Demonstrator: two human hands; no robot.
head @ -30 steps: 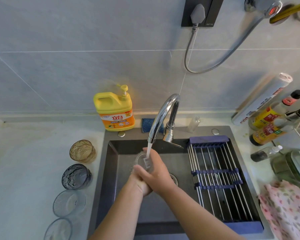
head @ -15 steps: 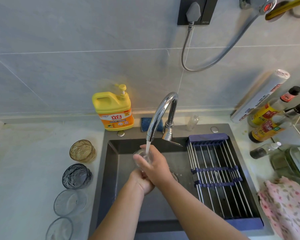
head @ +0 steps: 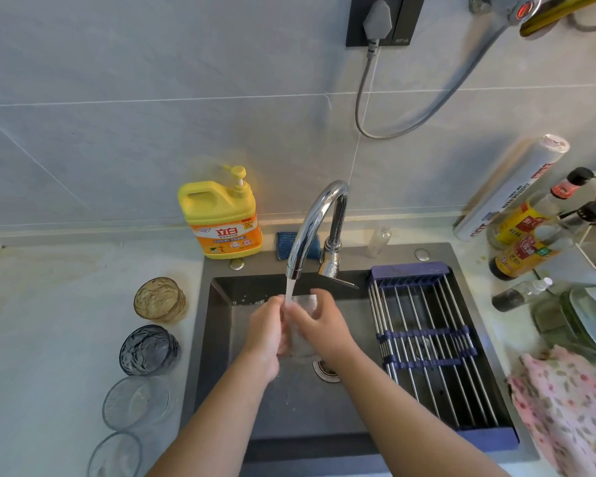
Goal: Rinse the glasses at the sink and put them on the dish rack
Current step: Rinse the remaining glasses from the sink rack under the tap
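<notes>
Clear glass is gripped by curled left hand and right hand under stream; wet slip into sink is risked.

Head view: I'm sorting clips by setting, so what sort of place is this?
Most likely a home kitchen: a dark sink with a running chrome faucet, a yellow dish soap bottle behind it, and sauce bottles on the counter.
</notes>
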